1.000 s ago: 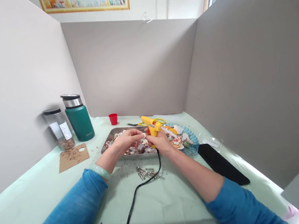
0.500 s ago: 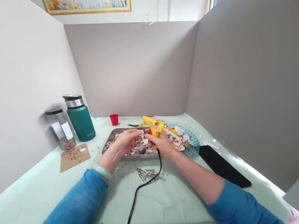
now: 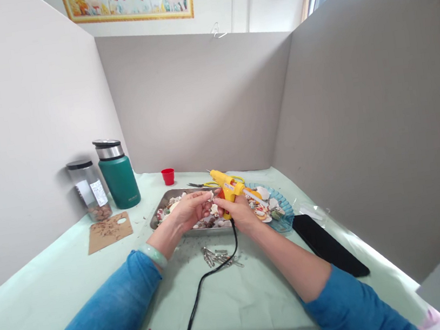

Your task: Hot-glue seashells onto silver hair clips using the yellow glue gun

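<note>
Fingers (image 3: 229, 206) partly cover the yellow glue gun (image 3: 229, 186).

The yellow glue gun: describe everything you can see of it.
The glue gun looks like yellow plastic with a reddish part by its grip. Its narrow nozzle points away and leftward; a pale stick juts from the back, and a black cord leaves the handle's bottom. The right hand grips the handle, partly hiding it, near the tray.
</note>
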Motion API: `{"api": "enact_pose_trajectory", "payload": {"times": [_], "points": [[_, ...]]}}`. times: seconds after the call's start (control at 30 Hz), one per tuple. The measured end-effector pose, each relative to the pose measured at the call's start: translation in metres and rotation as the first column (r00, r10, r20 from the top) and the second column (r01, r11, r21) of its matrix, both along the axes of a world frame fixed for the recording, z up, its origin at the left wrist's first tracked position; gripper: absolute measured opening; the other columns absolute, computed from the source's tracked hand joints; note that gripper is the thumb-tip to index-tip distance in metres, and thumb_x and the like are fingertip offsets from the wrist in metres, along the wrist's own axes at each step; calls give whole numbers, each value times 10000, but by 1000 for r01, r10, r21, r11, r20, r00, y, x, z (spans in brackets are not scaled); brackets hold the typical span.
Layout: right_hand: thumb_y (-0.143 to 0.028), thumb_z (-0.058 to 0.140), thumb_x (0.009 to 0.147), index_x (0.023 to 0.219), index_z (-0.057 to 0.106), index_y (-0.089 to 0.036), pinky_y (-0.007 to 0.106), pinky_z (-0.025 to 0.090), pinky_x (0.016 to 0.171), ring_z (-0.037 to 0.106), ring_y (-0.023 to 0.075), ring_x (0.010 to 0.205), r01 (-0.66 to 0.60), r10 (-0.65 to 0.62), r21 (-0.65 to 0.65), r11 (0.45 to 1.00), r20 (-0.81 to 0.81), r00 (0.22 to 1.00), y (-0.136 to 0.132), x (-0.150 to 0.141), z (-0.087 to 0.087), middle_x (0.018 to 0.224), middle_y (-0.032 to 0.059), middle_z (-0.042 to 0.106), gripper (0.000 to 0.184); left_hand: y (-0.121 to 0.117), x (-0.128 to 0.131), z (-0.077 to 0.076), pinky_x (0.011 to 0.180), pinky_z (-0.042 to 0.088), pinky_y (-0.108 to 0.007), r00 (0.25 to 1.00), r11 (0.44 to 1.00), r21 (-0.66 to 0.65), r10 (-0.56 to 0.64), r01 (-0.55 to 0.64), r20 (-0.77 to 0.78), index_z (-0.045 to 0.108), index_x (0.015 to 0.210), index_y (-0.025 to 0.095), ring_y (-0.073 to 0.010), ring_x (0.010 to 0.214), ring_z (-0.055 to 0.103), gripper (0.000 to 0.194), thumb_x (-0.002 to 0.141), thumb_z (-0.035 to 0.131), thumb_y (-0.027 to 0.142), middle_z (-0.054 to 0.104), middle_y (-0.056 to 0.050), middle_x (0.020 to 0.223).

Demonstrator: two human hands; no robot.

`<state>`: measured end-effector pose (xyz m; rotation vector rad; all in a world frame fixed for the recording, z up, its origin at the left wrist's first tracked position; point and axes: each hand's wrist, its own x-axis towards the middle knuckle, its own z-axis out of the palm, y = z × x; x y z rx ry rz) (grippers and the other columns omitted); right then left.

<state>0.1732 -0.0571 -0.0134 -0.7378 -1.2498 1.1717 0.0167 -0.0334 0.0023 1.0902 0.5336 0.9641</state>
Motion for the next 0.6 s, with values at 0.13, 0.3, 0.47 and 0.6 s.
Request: {"api": "enact_pose_trajectory", "payload": {"times": [0.13,0.3,0.47,0.6], "points": [[-339,727,656,900,563,-179,205,395,467,467,67,466,6,-5,11,1000,-14,1000,0,-1,0,609,-57,535,335,-1,-1,2,507,413,-185,999,1000,5,23,-23,-33,678,858,109,-71,582,534,226,694,778,228,592,-19,707],[-338,738,640,892,562,-175,194,383,458,458,61,459,4,-4,-2,1000,-16,1000,-1,-1,1,590,-62,524,347,-4,-3,7,486,388,-186,994,999,34,38,-35,-107,645,806,110,-59,538,502,244,677,791,257,552,6,655],[-357,748,638,912,565,-172,198,380,454,460,67,453,-10,10,-7,1000,-7,1000,0,-1,0,570,-69,514,377,-2,-7,6,468,359,-196,979,994,112,37,-14,-200,593,754,123,-51,494,467,283,689,778,326,527,17,638],[-351,740,656,909,564,-171,203,378,459,458,70,452,-23,23,8,1000,11,1000,0,0,0,563,-70,511,357,1,-9,2,494,376,-209,970,984,171,91,-52,-225,601,783,127,-60,517,484,304,668,790,335,547,5,678]]}}
